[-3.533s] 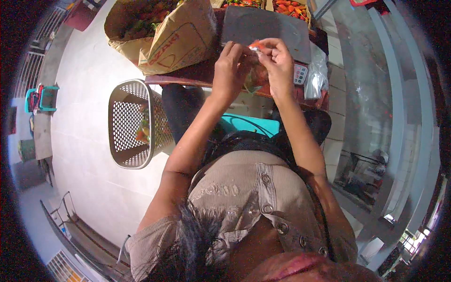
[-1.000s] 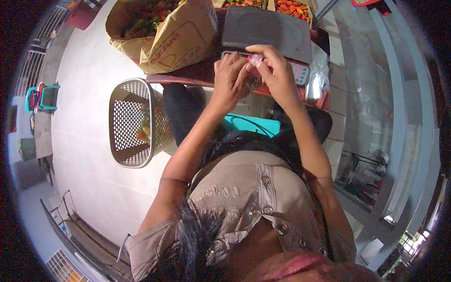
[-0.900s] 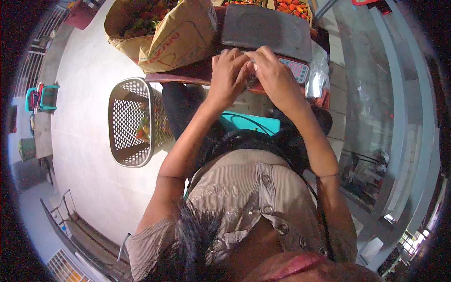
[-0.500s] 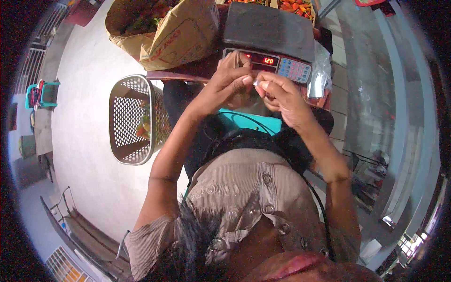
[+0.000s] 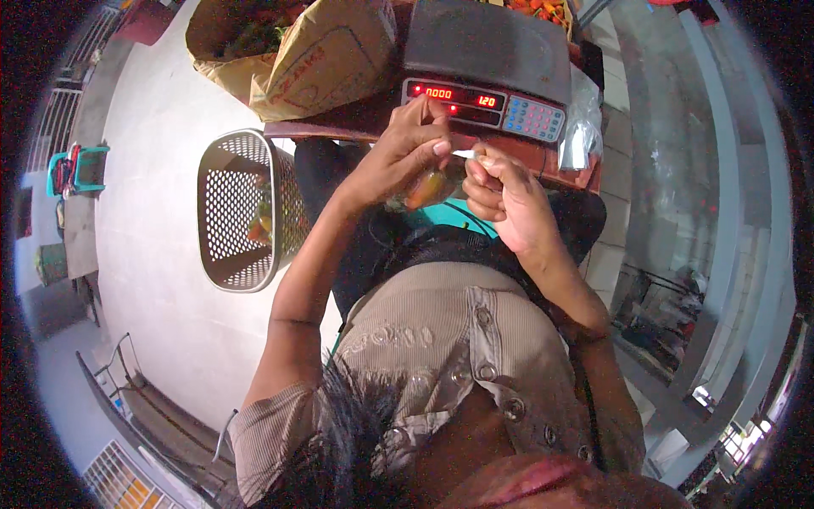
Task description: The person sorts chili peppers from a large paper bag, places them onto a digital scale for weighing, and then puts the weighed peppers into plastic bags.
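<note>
Between my hands, just in front of the scale, hangs a small clear plastic bag (image 5: 428, 190) with orange and greenish peppers inside. My left hand (image 5: 398, 153) is closed, pinching the bag's neck between thumb and fingertips. A thin white twist of plastic (image 5: 464, 153) stretches from there to my right hand (image 5: 507, 188), whose closed fingers grip its other end. Whether the twist is knotted cannot be made out. Behind both hands a digital scale (image 5: 483, 42) stands on a reddish-brown table (image 5: 335, 127), its red display lit and its dark plate bare.
An open brown paper sack (image 5: 331, 68) leans left of the scale. A box of red-orange peppers (image 5: 543, 10) sits behind it. Clear plastic bags (image 5: 580, 140) lie by the keypad's right. On the floor at left stands a perforated beige basket (image 5: 273, 204) with bagged peppers (image 5: 261, 220).
My right hand has turned and drawn slightly away from the left, pulling the white twist out longer. The pepper bag now shows more clearly below my left hand.
</note>
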Demonstrator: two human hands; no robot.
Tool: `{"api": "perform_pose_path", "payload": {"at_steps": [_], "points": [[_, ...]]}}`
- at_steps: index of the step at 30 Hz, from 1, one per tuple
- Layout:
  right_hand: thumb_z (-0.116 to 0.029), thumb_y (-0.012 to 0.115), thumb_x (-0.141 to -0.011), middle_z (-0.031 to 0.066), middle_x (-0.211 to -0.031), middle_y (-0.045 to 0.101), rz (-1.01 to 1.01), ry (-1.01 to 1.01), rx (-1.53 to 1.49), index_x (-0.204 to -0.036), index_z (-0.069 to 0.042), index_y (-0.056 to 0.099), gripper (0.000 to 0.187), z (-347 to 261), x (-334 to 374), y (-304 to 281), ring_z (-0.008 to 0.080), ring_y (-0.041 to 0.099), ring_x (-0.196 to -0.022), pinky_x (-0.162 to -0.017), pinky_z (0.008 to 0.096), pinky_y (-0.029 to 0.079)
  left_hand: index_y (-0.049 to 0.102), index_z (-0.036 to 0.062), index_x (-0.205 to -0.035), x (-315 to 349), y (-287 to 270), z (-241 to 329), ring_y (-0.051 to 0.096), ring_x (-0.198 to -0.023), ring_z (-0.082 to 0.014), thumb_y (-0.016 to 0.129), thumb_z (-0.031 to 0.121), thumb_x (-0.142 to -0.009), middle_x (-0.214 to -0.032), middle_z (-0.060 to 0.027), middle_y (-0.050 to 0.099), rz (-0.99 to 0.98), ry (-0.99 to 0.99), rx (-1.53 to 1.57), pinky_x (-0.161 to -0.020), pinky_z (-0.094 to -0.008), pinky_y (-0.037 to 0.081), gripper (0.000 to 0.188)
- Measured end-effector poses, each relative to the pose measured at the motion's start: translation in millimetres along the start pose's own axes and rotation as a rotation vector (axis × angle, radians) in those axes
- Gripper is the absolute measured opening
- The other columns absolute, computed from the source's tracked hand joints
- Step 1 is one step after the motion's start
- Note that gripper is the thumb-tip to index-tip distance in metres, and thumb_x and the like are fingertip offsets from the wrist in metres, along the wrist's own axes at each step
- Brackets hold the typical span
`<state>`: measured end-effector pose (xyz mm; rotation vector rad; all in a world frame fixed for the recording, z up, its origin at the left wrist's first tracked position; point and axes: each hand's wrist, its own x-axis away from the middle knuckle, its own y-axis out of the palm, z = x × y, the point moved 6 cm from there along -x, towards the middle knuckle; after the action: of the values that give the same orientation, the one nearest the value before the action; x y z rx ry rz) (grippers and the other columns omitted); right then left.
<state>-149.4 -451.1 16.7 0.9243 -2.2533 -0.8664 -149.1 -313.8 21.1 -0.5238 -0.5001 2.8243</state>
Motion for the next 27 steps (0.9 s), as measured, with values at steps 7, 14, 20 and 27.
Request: {"api": "perform_pose_path", "payload": {"at_steps": [7, 14, 20, 27], "points": [[-0.023, 0.046, -0.092, -0.0058, -0.054, 0.032, -0.003, -0.161, 0.304, -0.079, -0.005, 0.048, 0.022, -23, -33, -8, 0.0022, 0.029, -0.042, -0.038, 0.0195, 0.025, 0.051, 0.0049, -0.081, -14, -2, -14, 0.04, -0.091, -0.0155, 0.045, 0.036, -0.092, -0.09, -0.0038, 0.04, 0.083, -0.055, 0.206, -0.082, -0.0277, 0.033, 0.033], [-0.027, 0.054, -0.089, 0.0024, -0.1, 0.057, 0.426, -0.594, 0.464, -0.112, -0.006, 0.052, 0.031, -57, -8, -62, 0.0113, 0.054, -0.089, -0.08, 0.0258, 0.042, 0.048, 0.0114, -0.088, -20, -2, -27, 0.05, -0.096, -0.0161, 0.04, 0.033, -0.096, -0.091, -0.002, 0.05, 0.453, -0.108, 1.088, -0.089, -0.0322, 0.038, 0.024], [-0.031, 0.066, -0.081, 0.0045, -0.121, 0.053, 0.06, -0.057, -0.235, -0.126, -0.013, 0.045, 0.053, 19, -24, -53, 0.0209, 0.053, -0.109, -0.086, 0.0423, 0.046, 0.054, 0.0089, -0.093, -23, 26, -24, 0.052, -0.099, -0.0174, 0.047, 0.034, -0.093, -0.101, -0.0057, 0.055, 0.535, -0.261, 1.321, -0.09, -0.0333, 0.04, 0.026], [-0.026, 0.067, -0.079, 0.0064, -0.118, 0.055, 0.114, -0.089, -0.136, -0.124, -0.012, 0.046, 0.051, 19, -28, -58, 0.0225, 0.056, -0.103, -0.072, 0.0429, 0.051, 0.056, 0.0039, -0.103, -13, -6, -47, 0.054, -0.099, -0.0196, 0.041, 0.033, -0.094, -0.106, -0.0076, 0.058, 0.584, -0.224, 0.846, -0.09, -0.0352, 0.041, 0.034]]}}
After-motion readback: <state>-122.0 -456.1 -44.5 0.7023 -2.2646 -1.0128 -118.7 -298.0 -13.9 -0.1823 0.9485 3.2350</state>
